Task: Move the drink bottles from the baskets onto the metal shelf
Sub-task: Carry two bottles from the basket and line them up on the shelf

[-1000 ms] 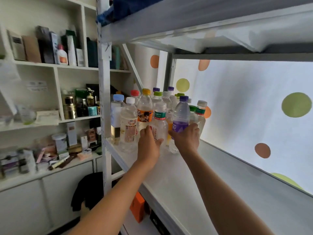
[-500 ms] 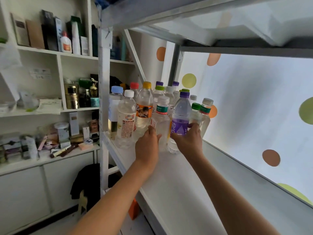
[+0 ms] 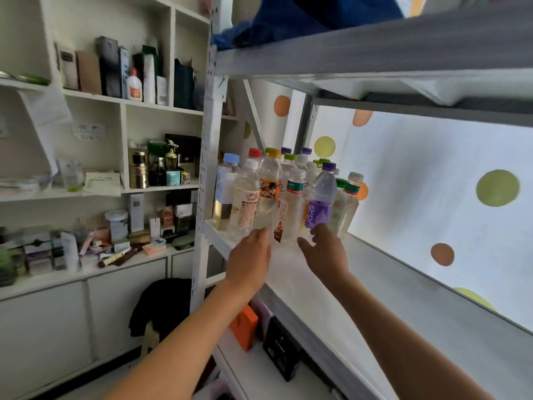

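Purple bottle (image 3: 320, 197) and clear bottle (image 3: 290, 209) now stand free on the metal shelf (image 3: 389, 290), at the front of the bottle cluster at its left end. Half a second ago both hands gripped them; now they've let go and pulled back. Left hand (image 3: 249, 261): fingers loose, just short of the clear bottle. Right hand (image 3: 324, 251): fingers spread, holding nothing. Likely this pair is done; baskets aren't in view.
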Demonstrator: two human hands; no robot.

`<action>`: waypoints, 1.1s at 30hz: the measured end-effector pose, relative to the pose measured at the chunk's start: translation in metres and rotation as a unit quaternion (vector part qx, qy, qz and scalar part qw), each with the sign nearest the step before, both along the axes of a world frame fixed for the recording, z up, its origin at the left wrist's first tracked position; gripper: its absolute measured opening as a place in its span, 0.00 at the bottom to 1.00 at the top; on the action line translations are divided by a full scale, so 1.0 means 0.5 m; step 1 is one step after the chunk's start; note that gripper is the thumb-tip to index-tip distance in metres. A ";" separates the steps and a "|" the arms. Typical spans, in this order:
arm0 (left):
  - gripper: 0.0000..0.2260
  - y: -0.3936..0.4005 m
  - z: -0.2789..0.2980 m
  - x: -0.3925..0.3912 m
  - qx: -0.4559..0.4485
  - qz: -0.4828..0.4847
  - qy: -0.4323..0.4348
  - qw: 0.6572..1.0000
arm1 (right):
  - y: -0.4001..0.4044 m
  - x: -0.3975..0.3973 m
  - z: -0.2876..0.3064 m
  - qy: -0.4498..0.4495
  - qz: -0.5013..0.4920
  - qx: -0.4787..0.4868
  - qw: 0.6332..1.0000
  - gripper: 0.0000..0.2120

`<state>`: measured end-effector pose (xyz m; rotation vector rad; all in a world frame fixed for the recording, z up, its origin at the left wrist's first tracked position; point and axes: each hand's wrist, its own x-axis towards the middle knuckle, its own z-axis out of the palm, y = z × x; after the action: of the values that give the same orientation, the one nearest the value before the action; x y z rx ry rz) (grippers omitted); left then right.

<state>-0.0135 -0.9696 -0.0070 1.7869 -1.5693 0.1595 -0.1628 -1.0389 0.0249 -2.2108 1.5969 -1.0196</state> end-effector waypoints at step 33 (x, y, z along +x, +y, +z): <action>0.24 1.495 -0.229 0.644 0.093 0.574 -0.017 0.813 | 1.307 0.996 -0.270 0.086 0.677 -0.170 0.711 0.17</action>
<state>0.3085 -0.2220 -0.1216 2.6725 -0.3086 0.6139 0.3350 -0.3853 -0.1101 -2.7542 -0.4968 -0.5697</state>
